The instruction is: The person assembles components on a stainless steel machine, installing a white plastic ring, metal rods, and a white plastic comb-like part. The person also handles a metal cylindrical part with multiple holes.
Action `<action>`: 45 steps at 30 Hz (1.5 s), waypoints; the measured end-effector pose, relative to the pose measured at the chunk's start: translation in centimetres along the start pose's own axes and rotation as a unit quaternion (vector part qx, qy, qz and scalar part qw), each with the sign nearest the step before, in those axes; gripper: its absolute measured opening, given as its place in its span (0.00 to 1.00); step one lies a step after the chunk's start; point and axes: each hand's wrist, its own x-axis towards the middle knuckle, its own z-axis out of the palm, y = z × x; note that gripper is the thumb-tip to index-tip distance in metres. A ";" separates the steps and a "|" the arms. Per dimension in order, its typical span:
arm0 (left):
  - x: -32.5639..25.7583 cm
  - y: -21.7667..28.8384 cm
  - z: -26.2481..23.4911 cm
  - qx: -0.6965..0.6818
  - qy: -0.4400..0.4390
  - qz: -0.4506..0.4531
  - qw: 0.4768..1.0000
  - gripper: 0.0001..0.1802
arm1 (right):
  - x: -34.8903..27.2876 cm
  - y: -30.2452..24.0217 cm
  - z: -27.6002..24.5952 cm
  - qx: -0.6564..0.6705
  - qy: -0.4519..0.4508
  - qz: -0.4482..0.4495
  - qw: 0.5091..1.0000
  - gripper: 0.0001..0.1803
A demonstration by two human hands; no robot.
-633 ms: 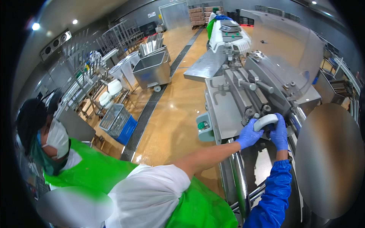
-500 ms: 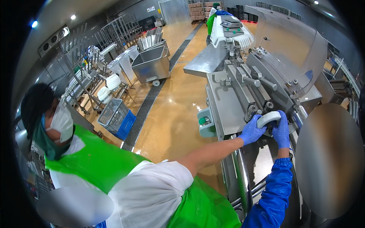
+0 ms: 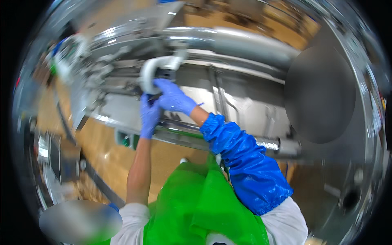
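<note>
A white C-shaped part (image 3: 150, 72) curves over the metal machine in front of me, its far end smeared by motion. My right hand (image 3: 175, 98), in a blue glove, grips the near end of the curve with its fingers bent. Just left of and below it, my gloved left hand (image 3: 150, 116) has its fingers closed at a small dark spot under the white part. What those left fingers hold is hidden. The two hands touch or nearly touch.
A long steel tube (image 3: 245, 43) runs along the machine's far side. A steel bar (image 3: 183, 136) lines its near edge, close to my green apron (image 3: 208, 200). A pale green box (image 3: 126, 139) juts from the machine's left side, over the tan floor (image 3: 106, 155).
My view has swung right and down over the machine. Both hands stay at the white part; the left hand has shifted from its side to beneath its near end. The co-worker has left view.
</note>
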 end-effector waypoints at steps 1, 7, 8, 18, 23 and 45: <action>-1.3 -0.9 -0.5 0.067 0.037 -0.029 0.997 0.23 | -1.6 0.0 -0.9 -0.040 0.003 -0.034 0.999 0.24; -5.8 2.5 2.2 0.061 -0.084 0.006 0.995 0.12 | -14.2 -4.3 -14.0 -0.241 0.075 0.283 0.925 0.15; -5.9 3.8 3.4 0.078 -0.134 0.035 0.987 0.10 | -17.3 -4.0 -15.5 -0.315 0.130 0.276 0.899 0.13; -2.7 4.4 12.7 0.166 -0.488 0.280 0.810 0.14 | -31.9 -13.9 -7.4 -0.408 0.105 0.504 0.754 0.22; -7.2 6.3 13.9 0.113 -0.564 0.315 0.755 0.19 | -33.7 -9.4 -2.4 -0.341 0.168 0.583 0.718 0.24; -23.5 8.2 11.6 0.118 -0.717 0.502 0.469 0.22 | -51.6 -28.1 4.6 -0.316 0.164 0.638 0.683 0.13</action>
